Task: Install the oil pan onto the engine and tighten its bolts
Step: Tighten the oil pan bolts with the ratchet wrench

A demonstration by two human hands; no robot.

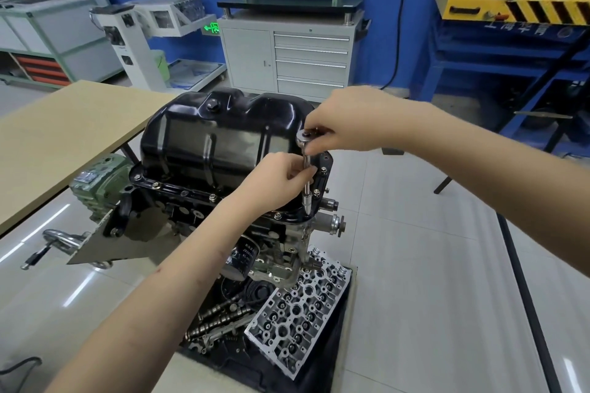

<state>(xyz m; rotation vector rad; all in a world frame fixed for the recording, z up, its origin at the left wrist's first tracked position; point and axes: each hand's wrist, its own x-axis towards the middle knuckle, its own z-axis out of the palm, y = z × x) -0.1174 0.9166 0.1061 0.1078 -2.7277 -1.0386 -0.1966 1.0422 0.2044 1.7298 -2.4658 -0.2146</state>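
Pinching the ratchet [306, 169] head at frame centre, the right hand [341, 124] curls its fingers; the left hand [277, 175] grips the shaft below. One black oil pan [223, 134] sits on the engine [242, 233], with about nine flange bolts visible.

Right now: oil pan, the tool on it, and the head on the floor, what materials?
Oil pan: likely stamped steel, glossy black paint with sharp reflections. Socket driver: bright polished, chromed-looking steel. Cylinder head: probably cast aluminium, pale matte grey.
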